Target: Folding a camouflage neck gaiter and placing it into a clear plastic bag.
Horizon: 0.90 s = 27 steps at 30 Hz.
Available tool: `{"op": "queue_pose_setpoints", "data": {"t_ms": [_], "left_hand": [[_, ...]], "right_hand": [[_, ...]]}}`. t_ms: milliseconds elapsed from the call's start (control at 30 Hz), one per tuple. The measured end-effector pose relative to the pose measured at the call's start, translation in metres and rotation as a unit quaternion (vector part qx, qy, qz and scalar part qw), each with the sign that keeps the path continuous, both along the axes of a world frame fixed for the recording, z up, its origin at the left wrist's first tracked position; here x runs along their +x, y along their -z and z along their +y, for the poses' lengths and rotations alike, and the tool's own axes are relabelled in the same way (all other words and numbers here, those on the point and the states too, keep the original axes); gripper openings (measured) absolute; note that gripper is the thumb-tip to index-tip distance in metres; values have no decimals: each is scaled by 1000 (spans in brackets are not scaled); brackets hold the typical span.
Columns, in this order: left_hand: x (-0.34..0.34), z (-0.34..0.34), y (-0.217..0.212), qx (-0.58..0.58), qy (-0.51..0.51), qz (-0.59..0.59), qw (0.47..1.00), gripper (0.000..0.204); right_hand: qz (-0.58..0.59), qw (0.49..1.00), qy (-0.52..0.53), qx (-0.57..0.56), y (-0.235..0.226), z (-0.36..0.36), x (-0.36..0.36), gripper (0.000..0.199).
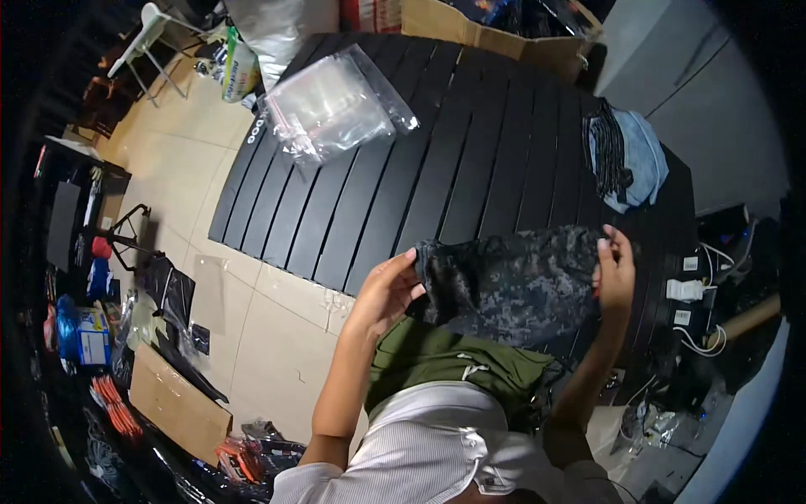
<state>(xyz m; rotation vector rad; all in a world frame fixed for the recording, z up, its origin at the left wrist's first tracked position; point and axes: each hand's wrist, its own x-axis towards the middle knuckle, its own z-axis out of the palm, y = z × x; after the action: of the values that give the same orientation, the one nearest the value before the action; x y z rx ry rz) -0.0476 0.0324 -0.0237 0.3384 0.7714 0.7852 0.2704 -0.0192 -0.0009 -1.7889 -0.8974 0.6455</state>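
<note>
A dark camouflage-print cloth piece [525,290] is stretched between my two hands above the near edge of the black slatted table [369,202]. It looks like a folded or tube-shaped garment, but its exact kind cannot be made out. My left hand [388,292] pinches its left end, thumb on top. At the opposite end, my right hand [614,273] grips the edge with fingers curled round it. Closest to my right hand on the tabletop is a pile of folded dark cloth [606,155] and light blue cloth [642,160].
A stack of clear plastic bags [332,109] lies at the table's far left. Behind the table stands an open cardboard box [491,38]. White plugs and cables [687,291] crowd the right side. Packages and a flat cardboard sheet [172,395] lie on the left floor.
</note>
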Motion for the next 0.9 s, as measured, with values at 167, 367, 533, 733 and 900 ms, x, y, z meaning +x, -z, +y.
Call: {"op": "queue_pose_setpoints", "data": {"t_ms": [167,367,533,733,900], "left_hand": [[5,-9,-13,24,-5,9,1000,20],[7,-17,-19,70,40,16,997,20],[14,-25,-25,79,33,47,995,19],[11,-31,-30,107,53,69,990,22],[7,-30,-27,94,55,93,990,19]], "right_hand": [[152,973,-175,-7,-12,-13,-66,40],[-36,972,-231,3,-20,-29,-124,31],[-17,970,-242,-34,-29,-28,-141,26],[-45,958,-278,-47,-41,-18,-128,40],[-268,887,-375,-13,-47,-10,-107,38]]}}
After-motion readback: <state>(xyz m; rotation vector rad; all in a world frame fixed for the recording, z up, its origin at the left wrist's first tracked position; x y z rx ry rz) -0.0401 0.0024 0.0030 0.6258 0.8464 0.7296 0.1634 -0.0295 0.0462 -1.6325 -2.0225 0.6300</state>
